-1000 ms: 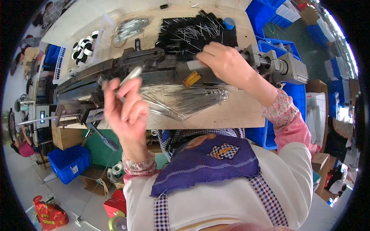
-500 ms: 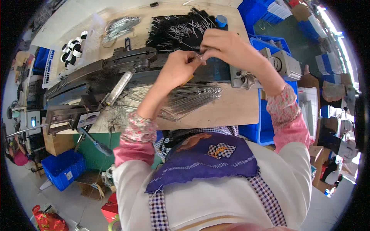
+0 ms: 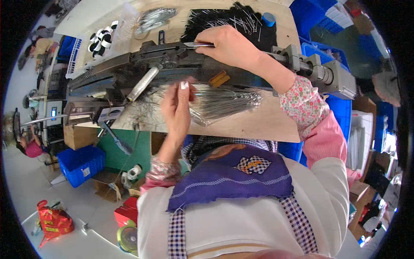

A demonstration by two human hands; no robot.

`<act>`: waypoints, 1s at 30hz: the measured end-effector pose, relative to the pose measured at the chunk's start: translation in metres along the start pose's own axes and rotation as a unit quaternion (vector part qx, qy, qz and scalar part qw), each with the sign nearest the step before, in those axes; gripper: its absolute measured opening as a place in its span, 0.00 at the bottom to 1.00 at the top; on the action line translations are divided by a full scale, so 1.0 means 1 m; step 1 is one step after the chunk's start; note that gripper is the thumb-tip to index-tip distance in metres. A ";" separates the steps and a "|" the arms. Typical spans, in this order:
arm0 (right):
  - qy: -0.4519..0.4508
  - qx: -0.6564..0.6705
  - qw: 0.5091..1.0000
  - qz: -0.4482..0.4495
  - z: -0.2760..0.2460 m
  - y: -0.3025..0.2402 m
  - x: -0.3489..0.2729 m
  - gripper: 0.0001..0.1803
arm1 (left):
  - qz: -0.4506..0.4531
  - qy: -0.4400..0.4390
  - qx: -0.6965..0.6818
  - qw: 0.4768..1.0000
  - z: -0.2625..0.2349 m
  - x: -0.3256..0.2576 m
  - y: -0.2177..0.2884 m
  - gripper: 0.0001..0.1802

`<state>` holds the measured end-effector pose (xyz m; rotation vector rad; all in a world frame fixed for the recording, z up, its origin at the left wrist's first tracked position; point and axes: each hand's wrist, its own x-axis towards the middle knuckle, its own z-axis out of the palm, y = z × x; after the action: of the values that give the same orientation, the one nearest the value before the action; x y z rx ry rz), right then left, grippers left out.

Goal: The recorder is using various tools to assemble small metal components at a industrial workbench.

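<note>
My right hand reaches over the long dark metal machine, thumb and fingers pinched on a thin, shiny metal strip. The strip lies along the machine's upper edge; its far part is hidden by my fingers. Apart from it, my left hand hovers at the near side of the machine, thumb raised with a white patch at its tip. Its fingers are loosely parted and partly blurred, and nothing shows between them. Beside it lies a bundle of looped metal wires on the wooden bench.
A brown-yellow block rests on the machine. Behind are a black bristly pile with wire pieces, a blue cap, bagged wires and a clear tray holding black-and-white rolls. Blue bins stand at right.
My hands have come apart. The left has drawn back toward me above the wires; the right has moved left along the machine with the thin strip. The view has shifted slightly.
</note>
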<state>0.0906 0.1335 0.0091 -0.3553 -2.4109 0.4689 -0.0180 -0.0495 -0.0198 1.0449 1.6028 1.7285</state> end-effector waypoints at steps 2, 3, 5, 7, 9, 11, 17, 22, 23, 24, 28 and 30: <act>0.026 0.001 1.000 -0.001 0.000 -0.003 0.002 0.09 | -0.336 -0.111 -0.480 0.803 -0.021 0.011 -0.028 0.20; 0.011 -0.005 1.000 0.001 -0.001 -0.004 0.002 0.08 | -0.350 -0.104 -0.578 0.730 -0.031 0.026 -0.019 0.22; 0.006 -0.016 1.000 -0.004 0.000 -0.006 0.000 0.08 | -0.336 -0.136 -0.699 0.617 -0.043 0.049 0.022 0.23; -0.006 -0.021 1.000 0.003 0.000 -0.003 0.001 0.07 | -0.327 -0.220 -0.639 0.661 -0.029 0.052 0.046 0.25; -0.023 -0.022 0.999 0.006 0.001 -0.004 0.002 0.07 | -0.209 -0.195 -0.240 0.928 -0.003 0.036 0.034 0.23; -0.002 -0.021 1.000 -0.002 0.003 -0.008 0.004 0.07 | -0.112 -0.138 -0.062 0.982 0.001 0.020 -0.013 0.21; -0.018 -0.120 0.990 -0.075 -0.006 -0.039 -0.017 0.16 | -0.135 -0.086 0.063 0.985 -0.045 0.020 -0.030 0.17; -0.157 -0.124 0.974 0.108 0.019 -0.021 -0.076 0.11 | -0.222 0.217 -0.112 0.944 -0.139 0.036 -0.053 0.22; -0.154 -0.127 0.974 0.109 0.022 -0.018 -0.070 0.11 | -0.238 0.197 -0.137 0.941 -0.144 0.038 -0.042 0.19; -0.174 -0.101 0.968 0.149 0.022 -0.014 -0.064 0.11 | -0.251 0.168 -0.166 0.939 -0.145 0.044 -0.038 0.16; -0.200 -0.119 0.957 0.172 0.044 0.008 -0.078 0.15 | -0.182 0.257 -0.213 0.925 -0.144 0.041 -0.081 0.14; -0.158 -0.106 0.978 0.090 0.038 0.002 -0.093 0.11 | -0.201 0.339 -0.155 0.906 -0.121 0.038 -0.059 0.11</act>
<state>0.1362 0.0926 -0.0701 -0.6397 -2.7615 0.3684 -0.1460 -0.0769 -0.0695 -0.0795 1.6799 2.0587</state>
